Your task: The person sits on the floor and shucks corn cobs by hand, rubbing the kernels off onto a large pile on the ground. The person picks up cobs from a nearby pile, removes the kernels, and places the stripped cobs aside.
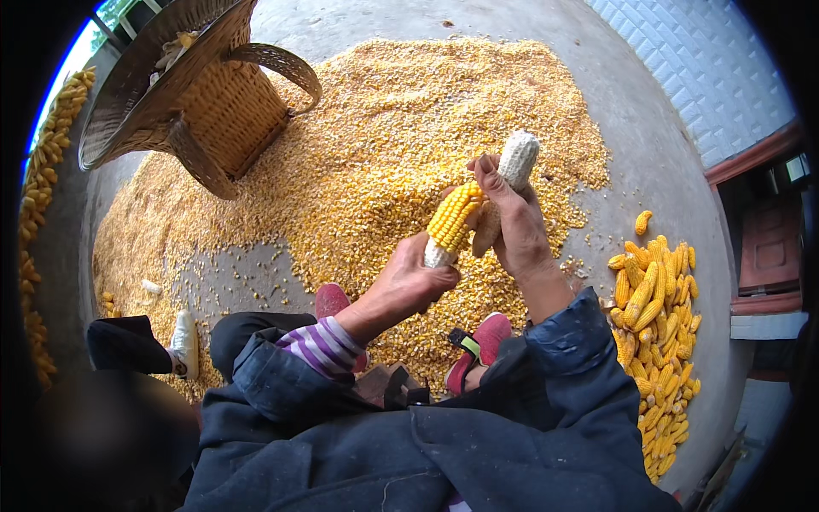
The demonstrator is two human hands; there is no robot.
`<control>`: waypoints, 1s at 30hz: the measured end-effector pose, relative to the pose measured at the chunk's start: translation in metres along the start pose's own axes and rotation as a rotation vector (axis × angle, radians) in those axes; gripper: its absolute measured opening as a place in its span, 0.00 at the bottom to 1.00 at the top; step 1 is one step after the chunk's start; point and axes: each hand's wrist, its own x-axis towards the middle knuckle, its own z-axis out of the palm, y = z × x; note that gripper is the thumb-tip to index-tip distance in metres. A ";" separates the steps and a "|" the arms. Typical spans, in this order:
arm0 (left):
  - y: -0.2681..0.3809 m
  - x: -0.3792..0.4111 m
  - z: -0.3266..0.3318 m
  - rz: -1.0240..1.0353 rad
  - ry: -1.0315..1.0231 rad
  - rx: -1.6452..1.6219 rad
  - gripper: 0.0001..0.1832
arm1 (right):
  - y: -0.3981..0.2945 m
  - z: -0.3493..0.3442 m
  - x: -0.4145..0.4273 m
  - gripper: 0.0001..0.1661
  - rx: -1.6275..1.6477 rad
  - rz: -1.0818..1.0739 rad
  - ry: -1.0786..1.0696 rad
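Note:
My left hand grips the lower end of a partly shelled corn ear, whose upper part still bears yellow kernels and whose lower end is bare and white. In my right hand is a bare white corn cob, its top sticking up past my fingers. A brown, flattish piece shows below my right fingers; I cannot tell what it is. The two hands meet at the kernelled part of the ear. Beneath them spreads a wide heap of loose corn kernels on the concrete floor.
At the upper left stands a woven basket with handles, holding pale husks or cobs. Unshelled ears lie piled at the right, more along the far left. Another person's shoe rests at the lower left. A doorway is at the right.

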 end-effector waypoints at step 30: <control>-0.032 0.010 0.003 0.212 0.194 0.332 0.10 | 0.026 0.018 -0.012 0.08 -0.466 -0.406 -0.015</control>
